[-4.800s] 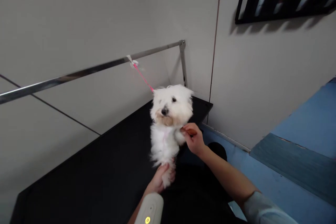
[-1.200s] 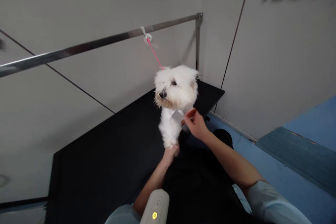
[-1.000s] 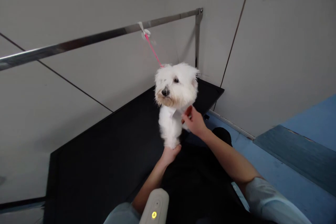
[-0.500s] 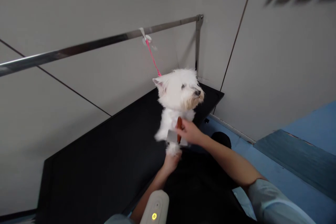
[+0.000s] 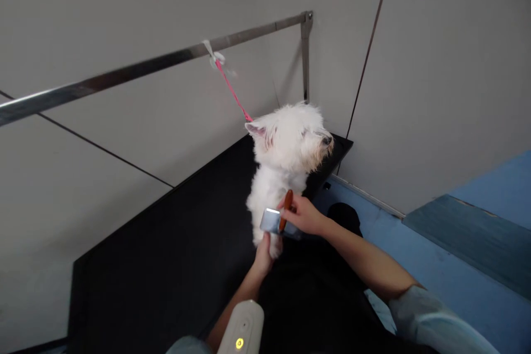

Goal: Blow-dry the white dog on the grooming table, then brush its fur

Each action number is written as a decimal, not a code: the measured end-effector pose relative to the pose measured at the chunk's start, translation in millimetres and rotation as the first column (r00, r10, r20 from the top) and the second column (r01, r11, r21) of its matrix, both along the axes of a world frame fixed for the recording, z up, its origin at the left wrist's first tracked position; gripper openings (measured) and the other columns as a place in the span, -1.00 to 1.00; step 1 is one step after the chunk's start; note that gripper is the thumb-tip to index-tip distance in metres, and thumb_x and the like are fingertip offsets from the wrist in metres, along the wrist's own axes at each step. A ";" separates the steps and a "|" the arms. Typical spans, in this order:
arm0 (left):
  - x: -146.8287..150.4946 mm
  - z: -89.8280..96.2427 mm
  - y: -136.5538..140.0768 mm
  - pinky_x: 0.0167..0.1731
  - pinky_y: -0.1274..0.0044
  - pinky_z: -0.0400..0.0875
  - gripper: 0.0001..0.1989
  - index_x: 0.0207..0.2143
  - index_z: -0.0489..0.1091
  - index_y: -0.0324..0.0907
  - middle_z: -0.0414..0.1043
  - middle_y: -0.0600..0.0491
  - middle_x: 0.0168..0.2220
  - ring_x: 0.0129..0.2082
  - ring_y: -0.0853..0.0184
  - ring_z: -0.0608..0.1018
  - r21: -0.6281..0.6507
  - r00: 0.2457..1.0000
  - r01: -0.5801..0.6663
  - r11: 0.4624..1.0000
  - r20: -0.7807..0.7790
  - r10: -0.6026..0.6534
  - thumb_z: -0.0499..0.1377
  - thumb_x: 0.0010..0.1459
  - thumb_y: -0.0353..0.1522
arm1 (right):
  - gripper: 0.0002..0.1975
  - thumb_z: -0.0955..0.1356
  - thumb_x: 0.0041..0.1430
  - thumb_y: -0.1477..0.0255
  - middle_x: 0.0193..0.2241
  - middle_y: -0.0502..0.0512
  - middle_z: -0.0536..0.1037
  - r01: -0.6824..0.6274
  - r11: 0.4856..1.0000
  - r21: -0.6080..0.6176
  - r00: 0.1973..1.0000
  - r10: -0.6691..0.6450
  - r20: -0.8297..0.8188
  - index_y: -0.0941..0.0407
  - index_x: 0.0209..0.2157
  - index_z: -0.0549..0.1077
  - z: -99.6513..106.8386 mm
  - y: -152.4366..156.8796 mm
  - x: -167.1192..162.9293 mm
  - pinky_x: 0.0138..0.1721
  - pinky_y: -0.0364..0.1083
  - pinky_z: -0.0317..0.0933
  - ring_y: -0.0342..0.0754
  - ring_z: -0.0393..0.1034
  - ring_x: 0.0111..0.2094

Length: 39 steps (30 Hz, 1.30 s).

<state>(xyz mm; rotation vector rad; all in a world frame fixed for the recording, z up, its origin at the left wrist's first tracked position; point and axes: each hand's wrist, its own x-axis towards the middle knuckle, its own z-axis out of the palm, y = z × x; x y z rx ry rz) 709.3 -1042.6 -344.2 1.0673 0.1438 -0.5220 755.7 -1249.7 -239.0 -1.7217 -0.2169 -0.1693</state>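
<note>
A white, fluffy dog point(image 5: 286, 144) is on the black grooming table point(image 5: 166, 249), its head turned to the right. My right hand point(image 5: 305, 215) is closed on the wooden handle of a slicker brush point(image 5: 286, 211). The brush's flat metal head lies close in front of the dog's chest and front leg; whether its pins touch the fur is hidden. Below the brush, my left hand point(image 5: 264, 256) is closed around the dog's front leg point(image 5: 275, 246) near the paw. A pink leash point(image 5: 232, 90) runs up from behind the dog's head.
The leash hangs from a white tie on a metal bar point(image 5: 166, 61) that crosses above the table. Grey wall panels point(image 5: 406, 94) stand behind. Blue flooring point(image 5: 385, 238) lies at the right. A white device with a yellow light point(image 5: 243, 326) shows at the bottom.
The dog's head has turned and shifted farther right. The brush has tilted and sits slightly lower in my right hand. My left hand still holds the leg. The view has shifted a little.
</note>
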 end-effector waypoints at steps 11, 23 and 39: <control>4.5 28.7 2.6 -0.63 0.56 0.22 -0.32 -0.53 0.42 -0.22 0.45 0.00 -0.58 -0.62 0.37 0.43 -0.050 0.975 0.193 0.980 0.121 -0.186 0.26 0.00 0.26 | -0.81 0.38 0.21 0.23 -0.39 0.05 0.56 0.195 0.966 0.167 0.980 -0.197 -0.008 0.04 -0.28 0.38 -15.0 5.5 -9.2 -0.29 -0.03 0.39 0.00 0.49 -0.36; 7.8 44.5 8.2 -0.69 0.60 0.00 -0.39 -0.64 0.06 -0.13 -0.10 0.23 -0.75 -0.76 0.49 0.00 -0.333 0.946 0.324 0.886 0.097 -0.309 0.25 0.21 0.01 | -0.81 0.39 0.14 0.24 -0.44 -0.01 0.51 -0.011 0.987 0.162 1.000 0.012 -0.003 0.05 -0.34 0.38 -7.4 12.6 0.1 -0.29 -0.05 0.39 -0.03 0.46 -0.39; 51.8 37.2 4.6 -0.70 0.57 -0.01 -0.34 -0.71 0.15 -0.12 0.02 0.18 -0.80 -0.78 0.50 0.06 0.167 0.901 0.384 0.908 0.149 -0.408 0.13 0.20 0.15 | -0.69 0.43 0.10 0.27 -0.69 -0.11 0.32 -0.009 0.998 0.060 0.948 0.027 -0.316 0.09 -0.61 0.36 -39.0 36.5 9.6 -0.50 -0.15 0.15 -0.14 0.24 -0.58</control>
